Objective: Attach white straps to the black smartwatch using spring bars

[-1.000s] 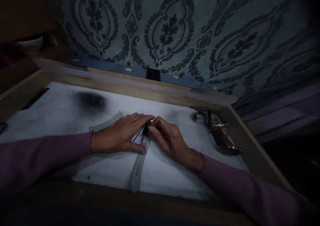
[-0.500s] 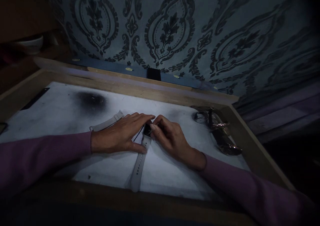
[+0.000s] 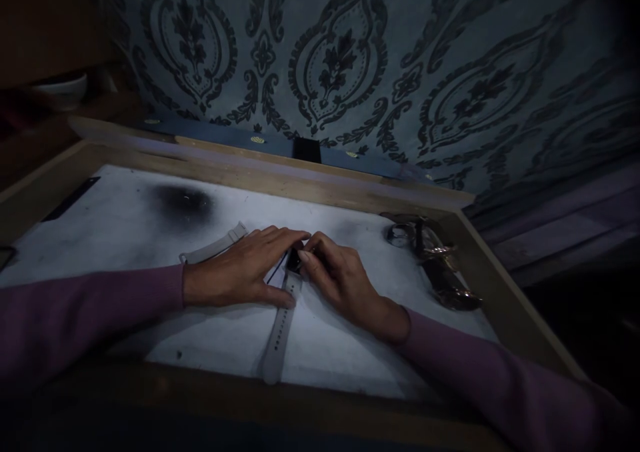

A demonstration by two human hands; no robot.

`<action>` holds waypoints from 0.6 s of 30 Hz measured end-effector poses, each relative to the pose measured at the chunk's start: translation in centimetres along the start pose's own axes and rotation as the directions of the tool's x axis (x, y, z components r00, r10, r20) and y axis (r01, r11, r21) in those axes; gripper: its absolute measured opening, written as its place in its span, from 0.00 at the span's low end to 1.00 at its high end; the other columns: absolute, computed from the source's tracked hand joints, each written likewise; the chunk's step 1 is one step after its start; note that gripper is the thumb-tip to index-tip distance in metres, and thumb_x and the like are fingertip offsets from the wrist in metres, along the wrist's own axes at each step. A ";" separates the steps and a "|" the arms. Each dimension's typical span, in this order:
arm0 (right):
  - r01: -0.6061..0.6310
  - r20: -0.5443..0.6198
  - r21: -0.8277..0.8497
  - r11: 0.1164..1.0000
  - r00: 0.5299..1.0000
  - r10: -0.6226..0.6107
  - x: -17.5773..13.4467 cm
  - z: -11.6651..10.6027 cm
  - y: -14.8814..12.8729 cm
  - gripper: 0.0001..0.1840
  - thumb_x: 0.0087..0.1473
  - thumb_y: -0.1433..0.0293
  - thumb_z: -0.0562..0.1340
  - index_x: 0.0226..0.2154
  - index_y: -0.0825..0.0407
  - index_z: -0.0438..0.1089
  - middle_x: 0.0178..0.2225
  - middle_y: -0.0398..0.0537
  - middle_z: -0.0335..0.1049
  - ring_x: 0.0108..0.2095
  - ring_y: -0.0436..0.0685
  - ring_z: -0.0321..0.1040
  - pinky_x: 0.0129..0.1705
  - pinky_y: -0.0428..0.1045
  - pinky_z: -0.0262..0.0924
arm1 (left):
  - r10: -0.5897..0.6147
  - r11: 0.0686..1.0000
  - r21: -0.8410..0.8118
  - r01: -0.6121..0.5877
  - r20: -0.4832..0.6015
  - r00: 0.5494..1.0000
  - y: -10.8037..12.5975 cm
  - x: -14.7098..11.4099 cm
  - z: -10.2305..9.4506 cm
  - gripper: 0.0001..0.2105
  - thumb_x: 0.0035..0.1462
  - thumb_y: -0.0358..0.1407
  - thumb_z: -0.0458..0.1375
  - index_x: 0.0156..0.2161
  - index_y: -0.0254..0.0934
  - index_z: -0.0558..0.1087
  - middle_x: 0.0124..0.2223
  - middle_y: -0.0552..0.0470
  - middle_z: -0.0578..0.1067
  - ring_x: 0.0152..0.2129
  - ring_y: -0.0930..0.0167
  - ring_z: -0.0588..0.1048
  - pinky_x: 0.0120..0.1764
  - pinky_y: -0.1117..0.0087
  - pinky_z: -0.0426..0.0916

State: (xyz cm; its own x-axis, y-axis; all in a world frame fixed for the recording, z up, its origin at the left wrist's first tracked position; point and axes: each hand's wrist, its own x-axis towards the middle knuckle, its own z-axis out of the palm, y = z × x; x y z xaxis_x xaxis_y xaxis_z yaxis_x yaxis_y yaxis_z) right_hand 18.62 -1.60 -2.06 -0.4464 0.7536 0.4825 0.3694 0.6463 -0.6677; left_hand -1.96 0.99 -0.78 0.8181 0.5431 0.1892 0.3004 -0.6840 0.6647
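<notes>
Nothing visibly moved: left hand [image 3: 245, 269] steadies watch [image 3: 292, 281] between thumb and finger, right hand [image 3: 347, 282] grip indeterminable; slackening could skid watch toward six o'clock.

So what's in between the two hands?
In the head view, a dark watch face lies between the left hand and right hand, with a thin dark strip beside it.

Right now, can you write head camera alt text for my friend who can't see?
The left hand and curled right hand meet at a watch, left thumb on its strap, in a wooden tray. Another strap lies by the left hand; a pile, too dim to tell, sits right.
</notes>
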 end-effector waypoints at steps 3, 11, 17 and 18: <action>-0.010 0.005 0.004 1.000 1.000 0.010 0.0 0.0 0.0 0.07 0.66 0.72 0.54 0.33 0.49 0.60 0.24 0.38 0.63 0.22 0.48 0.61 0.25 0.45 0.57 | -0.034 0.999 -0.043 0.034 -0.012 0.999 0.5 0.1 -0.2 0.32 0.59 0.43 0.65 0.64 0.43 0.57 0.59 0.43 0.68 0.54 0.58 0.68 0.56 0.53 0.64; -0.027 0.003 0.000 1.000 1.000 0.027 0.0 -0.1 -0.1 0.08 0.65 0.72 0.54 0.32 0.49 0.60 0.24 0.38 0.62 0.22 0.48 0.60 0.24 0.45 0.55 | -0.080 0.997 -0.014 0.080 -0.035 0.996 0.9 0.3 0.2 0.27 0.60 0.40 0.64 0.60 0.40 0.60 0.59 0.43 0.69 0.53 0.59 0.68 0.55 0.54 0.64; -0.060 -0.013 0.054 0.997 0.998 0.061 0.1 -0.1 -0.1 0.08 0.65 0.72 0.55 0.32 0.49 0.60 0.23 0.38 0.63 0.21 0.48 0.61 0.24 0.45 0.56 | -0.108 0.994 -0.020 0.107 -0.045 0.993 0.9 0.5 0.2 0.27 0.58 0.39 0.66 0.59 0.42 0.61 0.58 0.44 0.70 0.53 0.58 0.68 0.54 0.54 0.64; -0.067 -0.013 0.061 0.996 0.998 0.068 0.0 -0.1 -0.1 0.08 0.65 0.72 0.55 0.32 0.49 0.60 0.23 0.37 0.63 0.21 0.48 0.61 0.24 0.45 0.56 | -0.107 0.994 -0.019 0.106 -0.043 0.993 0.9 0.5 0.2 0.28 0.58 0.39 0.66 0.60 0.42 0.61 0.58 0.44 0.70 0.53 0.58 0.68 0.55 0.53 0.64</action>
State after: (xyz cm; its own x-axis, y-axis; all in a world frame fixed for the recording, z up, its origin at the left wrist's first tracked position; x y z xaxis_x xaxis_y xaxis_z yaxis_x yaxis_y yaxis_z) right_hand 18.62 -1.59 -1.97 -0.4092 0.7975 0.4433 0.3479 0.5855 -0.7322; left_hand -1.14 0.53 -0.22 0.7595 0.6335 0.1479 0.3760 -0.6131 0.6948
